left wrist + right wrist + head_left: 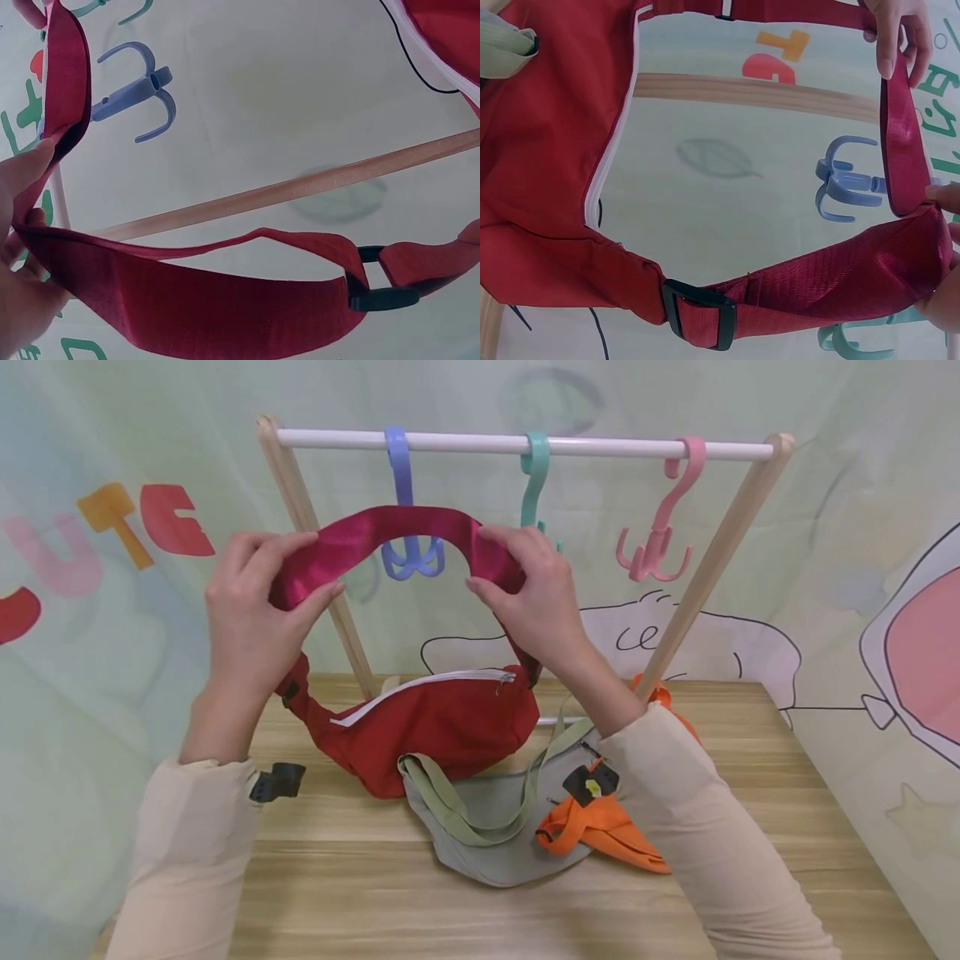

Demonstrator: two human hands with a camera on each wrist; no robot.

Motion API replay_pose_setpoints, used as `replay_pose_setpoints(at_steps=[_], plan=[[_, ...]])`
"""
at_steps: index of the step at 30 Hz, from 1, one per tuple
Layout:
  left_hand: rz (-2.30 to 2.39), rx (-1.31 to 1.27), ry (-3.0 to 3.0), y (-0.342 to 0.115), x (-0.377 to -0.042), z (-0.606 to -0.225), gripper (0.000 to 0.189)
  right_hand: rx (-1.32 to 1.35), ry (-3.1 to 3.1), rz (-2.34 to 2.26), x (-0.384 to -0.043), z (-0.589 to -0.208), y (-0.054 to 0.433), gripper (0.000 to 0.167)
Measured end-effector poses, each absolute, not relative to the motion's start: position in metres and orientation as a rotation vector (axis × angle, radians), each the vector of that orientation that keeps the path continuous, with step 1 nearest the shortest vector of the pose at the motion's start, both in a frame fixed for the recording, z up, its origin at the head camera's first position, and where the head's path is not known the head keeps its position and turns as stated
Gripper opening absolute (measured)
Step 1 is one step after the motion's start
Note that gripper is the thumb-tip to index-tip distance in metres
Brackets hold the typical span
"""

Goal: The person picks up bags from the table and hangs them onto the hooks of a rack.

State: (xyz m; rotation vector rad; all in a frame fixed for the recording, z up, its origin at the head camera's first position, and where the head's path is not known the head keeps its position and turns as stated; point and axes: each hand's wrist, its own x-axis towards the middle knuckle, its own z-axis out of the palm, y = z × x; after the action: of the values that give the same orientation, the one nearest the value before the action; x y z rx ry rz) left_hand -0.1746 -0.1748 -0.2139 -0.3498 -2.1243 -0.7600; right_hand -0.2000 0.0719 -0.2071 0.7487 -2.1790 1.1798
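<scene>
Both hands hold up the wide dark-red strap of a red waist bag (442,718). The left hand (258,602) pinches the strap (225,300) between thumb and fingers on its left side. The right hand (536,589) grips it likewise on the right, and between them the strap arches upward. Below the strap hangs the bag body, its white zipper facing up. A black buckle (699,313) joins strap and bag near the right hand; another black buckle (384,299) shows on the left side. Behind the arch, a blue hook (411,556) hangs from the white rod (465,442).
A teal hook (535,485) and a pink hook (660,539) hang farther right on the rod, between wooden posts (720,560). On the wooden table (337,877) lie a grey bag (487,818) with a green strap and an orange cloth item (607,835).
</scene>
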Motion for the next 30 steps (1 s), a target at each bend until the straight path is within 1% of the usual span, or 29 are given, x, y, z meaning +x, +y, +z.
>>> replay_pose_setpoints(at_steps=[30], plan=[[-0.756,-0.359,-2.127,-0.177,-0.185,-0.215,0.043,0.701,-2.250,1.180,-0.202,-0.208,0.072,0.044]])
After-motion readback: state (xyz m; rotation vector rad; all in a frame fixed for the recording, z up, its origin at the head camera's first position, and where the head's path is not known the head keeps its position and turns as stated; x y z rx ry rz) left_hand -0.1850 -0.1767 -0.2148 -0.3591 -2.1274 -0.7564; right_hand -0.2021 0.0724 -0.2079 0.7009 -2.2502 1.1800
